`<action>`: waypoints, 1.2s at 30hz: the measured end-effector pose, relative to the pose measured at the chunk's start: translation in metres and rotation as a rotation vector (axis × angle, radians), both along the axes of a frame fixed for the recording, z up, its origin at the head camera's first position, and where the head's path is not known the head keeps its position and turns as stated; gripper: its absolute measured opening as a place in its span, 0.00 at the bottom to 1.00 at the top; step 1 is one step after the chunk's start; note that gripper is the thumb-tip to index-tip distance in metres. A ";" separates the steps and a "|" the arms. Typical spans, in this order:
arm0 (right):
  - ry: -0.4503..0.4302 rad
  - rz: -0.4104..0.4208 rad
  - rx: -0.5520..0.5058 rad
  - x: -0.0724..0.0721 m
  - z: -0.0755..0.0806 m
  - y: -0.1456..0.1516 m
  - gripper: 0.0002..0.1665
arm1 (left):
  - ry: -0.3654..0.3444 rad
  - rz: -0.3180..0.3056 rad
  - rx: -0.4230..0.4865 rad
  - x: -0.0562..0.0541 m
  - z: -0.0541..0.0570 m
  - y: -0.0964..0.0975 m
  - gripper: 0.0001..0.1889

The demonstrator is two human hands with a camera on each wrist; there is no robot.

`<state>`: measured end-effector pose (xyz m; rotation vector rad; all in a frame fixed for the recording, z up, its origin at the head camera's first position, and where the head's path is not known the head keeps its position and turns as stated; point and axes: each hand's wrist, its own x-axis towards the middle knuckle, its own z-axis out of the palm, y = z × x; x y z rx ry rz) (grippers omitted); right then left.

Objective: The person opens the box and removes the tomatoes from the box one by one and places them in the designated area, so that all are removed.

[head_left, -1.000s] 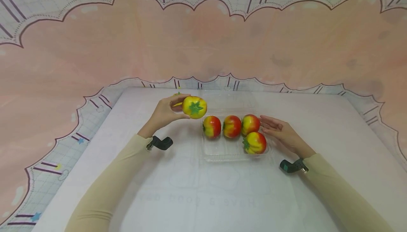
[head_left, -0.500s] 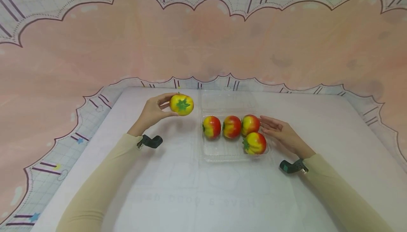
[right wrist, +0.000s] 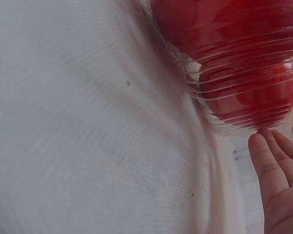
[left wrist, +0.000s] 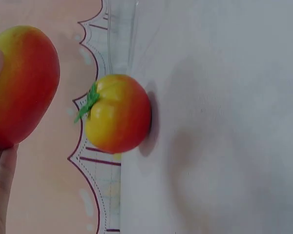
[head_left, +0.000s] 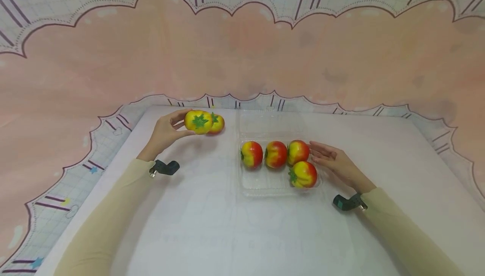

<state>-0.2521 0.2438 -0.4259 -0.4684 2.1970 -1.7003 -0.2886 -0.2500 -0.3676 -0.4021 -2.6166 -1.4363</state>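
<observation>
My left hand [head_left: 165, 132] grips a yellow and red toy tomato [head_left: 198, 121] between thumb and fingers, its green leafy top toward me. The held tomato [left wrist: 27, 85] is raised above the table in the left wrist view. A second tomato [head_left: 217, 124] sits on the table just behind it, partly covered by it in the head view. Several more tomatoes [head_left: 276, 155] lie in a clear plastic box [head_left: 261, 181], three along the back and another at the front right. My right hand [head_left: 336, 161] is at the box's right side, fingers extended, fingertips right at the ribbed wall [right wrist: 249, 100].
The box's clear lid [head_left: 270, 123] lies folded back behind it. A white cloth [head_left: 212, 221] covers the table, and a patterned pink backdrop [head_left: 242, 53] rises behind. A dark wrist camera [head_left: 165, 167] hangs at the left wrist, another [head_left: 347, 202] at the right.
My left hand has carried its tomato leftward, away from the box, uncovering the second tomato on the table. My right hand stays at the box's side.
</observation>
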 end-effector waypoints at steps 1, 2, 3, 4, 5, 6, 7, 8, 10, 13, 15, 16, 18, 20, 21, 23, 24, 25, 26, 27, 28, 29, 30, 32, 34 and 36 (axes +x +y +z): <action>0.002 0.001 0.001 0.000 -0.001 0.000 0.36 | -0.005 0.011 -0.003 0.000 0.000 -0.002 0.37; 0.005 0.002 0.003 0.000 -0.002 0.000 0.36 | -0.009 0.022 -0.008 0.000 -0.001 -0.004 0.37; 0.007 0.002 0.005 0.000 -0.003 0.000 0.36 | -0.012 0.032 -0.012 -0.001 -0.001 -0.006 0.37; 0.011 0.002 0.009 0.000 -0.004 0.001 0.36 | -0.014 0.039 -0.015 -0.001 -0.001 -0.008 0.37; 0.017 0.001 0.016 0.000 -0.005 0.001 0.36 | -0.019 0.048 -0.016 -0.002 -0.002 -0.010 0.37; 0.019 0.001 0.019 0.000 -0.005 0.001 0.36 | -0.023 0.056 -0.017 -0.003 -0.002 -0.011 0.37; 0.019 0.001 0.021 0.000 -0.006 0.001 0.37 | -0.024 0.062 -0.019 -0.003 -0.002 -0.012 0.37; 0.018 0.002 0.022 0.000 -0.006 0.001 0.37 | -0.026 0.069 -0.024 -0.004 -0.003 -0.014 0.37; 0.016 0.000 0.024 -0.001 -0.006 0.001 0.37 | -0.033 0.083 -0.027 -0.005 -0.004 -0.016 0.36; 0.011 0.000 0.021 -0.001 -0.005 0.001 0.37 | -0.042 0.099 -0.032 -0.007 -0.005 -0.019 0.36; 0.006 -0.002 0.008 -0.001 -0.004 0.000 0.37 | -0.061 0.117 -0.029 -0.009 -0.006 -0.021 0.36; 0.003 -0.002 0.001 0.000 -0.004 0.000 0.37 | -0.072 0.125 -0.029 -0.010 -0.006 -0.022 0.35; -0.004 -0.001 -0.014 0.000 -0.002 -0.001 0.37 | -0.092 0.138 -0.026 -0.012 -0.008 -0.025 0.35; -0.010 -0.001 -0.026 0.001 -0.001 -0.002 0.37 | -0.113 0.149 -0.025 -0.014 -0.010 -0.027 0.36; -0.009 0.000 -0.026 0.001 -0.001 -0.002 0.37 | -0.120 0.151 -0.024 -0.016 -0.011 -0.028 0.36; -0.006 0.001 -0.025 0.002 0.000 -0.003 0.37 | -0.126 0.153 -0.022 -0.017 -0.012 -0.029 0.36; -0.003 0.002 -0.025 0.002 0.001 -0.003 0.36 | -0.130 0.154 -0.022 -0.018 -0.013 -0.030 0.36; -0.001 0.002 -0.024 0.002 0.001 -0.003 0.36 | -0.135 0.154 -0.022 -0.019 -0.013 -0.030 0.36; 0.001 0.003 -0.021 0.002 0.002 -0.003 0.36 | -0.135 0.153 -0.022 -0.020 -0.014 -0.031 0.36; 0.003 0.002 -0.018 0.002 0.002 -0.003 0.36 | -0.138 0.152 -0.026 -0.021 -0.015 -0.031 0.36; 0.003 0.002 -0.015 0.002 0.002 -0.002 0.37 | -0.139 0.151 -0.028 -0.022 -0.015 -0.032 0.36; 0.003 0.001 -0.012 0.002 0.002 -0.002 0.37 | -0.144 0.151 -0.028 -0.023 -0.017 -0.032 0.36; 0.004 0.002 -0.010 0.001 0.002 -0.002 0.37 | -0.145 0.149 -0.029 -0.024 -0.018 -0.033 0.36; 0.004 0.003 -0.007 0.001 0.002 -0.002 0.37 | -0.148 0.148 -0.026 -0.026 -0.019 -0.034 0.36; 0.005 0.004 -0.009 0.001 0.002 -0.002 0.37 | -0.157 0.150 -0.025 -0.029 -0.021 -0.035 0.36; 0.007 0.006 -0.012 0.000 0.002 -0.002 0.36 | -0.168 0.153 -0.022 -0.031 -0.023 -0.036 0.36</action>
